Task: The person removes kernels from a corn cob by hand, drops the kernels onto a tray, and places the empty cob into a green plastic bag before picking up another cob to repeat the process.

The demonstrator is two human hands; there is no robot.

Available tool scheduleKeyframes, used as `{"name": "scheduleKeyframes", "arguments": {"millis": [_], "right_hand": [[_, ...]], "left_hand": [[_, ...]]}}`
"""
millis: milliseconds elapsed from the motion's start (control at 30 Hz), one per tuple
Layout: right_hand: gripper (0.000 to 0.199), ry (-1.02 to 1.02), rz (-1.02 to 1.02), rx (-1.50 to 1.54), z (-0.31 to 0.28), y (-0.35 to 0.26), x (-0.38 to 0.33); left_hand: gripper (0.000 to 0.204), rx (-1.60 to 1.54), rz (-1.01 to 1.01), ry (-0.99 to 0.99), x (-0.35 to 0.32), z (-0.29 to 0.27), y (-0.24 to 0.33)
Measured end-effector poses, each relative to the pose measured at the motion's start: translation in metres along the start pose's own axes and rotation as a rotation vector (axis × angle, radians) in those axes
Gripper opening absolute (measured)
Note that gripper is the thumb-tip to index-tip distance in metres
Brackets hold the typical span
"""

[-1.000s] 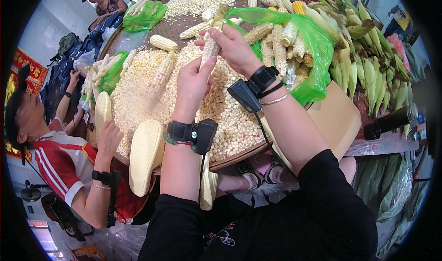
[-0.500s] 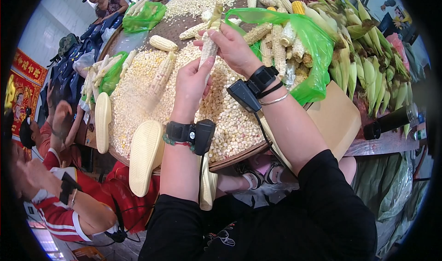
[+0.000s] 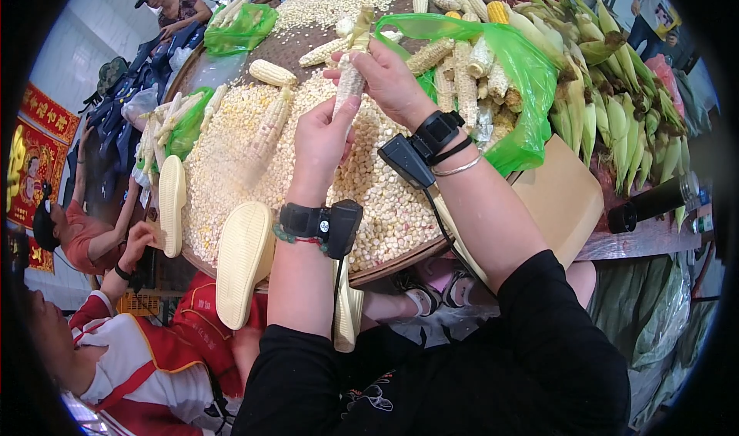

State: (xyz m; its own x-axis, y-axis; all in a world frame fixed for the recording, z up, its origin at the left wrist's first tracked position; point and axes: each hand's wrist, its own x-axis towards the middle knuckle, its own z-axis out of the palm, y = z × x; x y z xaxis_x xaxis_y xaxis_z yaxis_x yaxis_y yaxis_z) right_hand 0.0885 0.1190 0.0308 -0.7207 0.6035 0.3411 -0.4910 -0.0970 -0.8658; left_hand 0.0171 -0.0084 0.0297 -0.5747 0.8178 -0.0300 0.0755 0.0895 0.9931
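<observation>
Both my hands are closed around one corn cob (image 3: 349, 86), held tilted over the kernels, its dry husk end pointing up and away. My left hand (image 3: 322, 137) grips the lower end. Higher up, my right hand (image 3: 391, 80) wraps the cob near the husk. The stretch of cob between them looks pale and mostly bare. Beneath lies a wide heap of loose white and yellow kernels (image 3: 377, 193) on a round woven tray (image 3: 327, 5). Several cobs rest on the heap, among them a pale cob (image 3: 272, 73) left of my hands.
A green bag (image 3: 531, 90) of stripped cobs sits right of my hands, beside unhusked corn (image 3: 616, 120). Cream slipper-shaped soles (image 3: 245, 263) stand along the near left rim. A brown board (image 3: 566, 197) and black bottle (image 3: 654, 205) lie right. Other people sit left.
My hands and the cob have barely moved. At the left, the person in red and white has leaned back, and their raised arm now reaches toward the tray's edge.
</observation>
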Motion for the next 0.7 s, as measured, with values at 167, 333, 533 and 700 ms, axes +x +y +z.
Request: {"name": "scheduleKeyframes", "arguments": {"millis": [167,333,533,700], "right_hand": [[0.032,0.01,-0.001,0.022,-0.002,0.001,0.001],[0.031,0.018,-0.024,-0.027,-0.002,0.003,0.0],[0.024,0.092,0.017,0.029,0.003,0.0,-0.003],[0.022,0.095,0.013,0.099,0.0,-0.002,-0.003]], "left_hand": [[0.027,0.01,0.005,-0.029,-0.001,-0.001,0.001],[0.027,-0.025,-0.024,-0.046,0.001,-0.001,0.0],[0.026,0.133,0.097,0.031,0.004,0.001,-0.007],[0.032,0.194,0.128,0.069,0.001,0.0,-0.004]]}}
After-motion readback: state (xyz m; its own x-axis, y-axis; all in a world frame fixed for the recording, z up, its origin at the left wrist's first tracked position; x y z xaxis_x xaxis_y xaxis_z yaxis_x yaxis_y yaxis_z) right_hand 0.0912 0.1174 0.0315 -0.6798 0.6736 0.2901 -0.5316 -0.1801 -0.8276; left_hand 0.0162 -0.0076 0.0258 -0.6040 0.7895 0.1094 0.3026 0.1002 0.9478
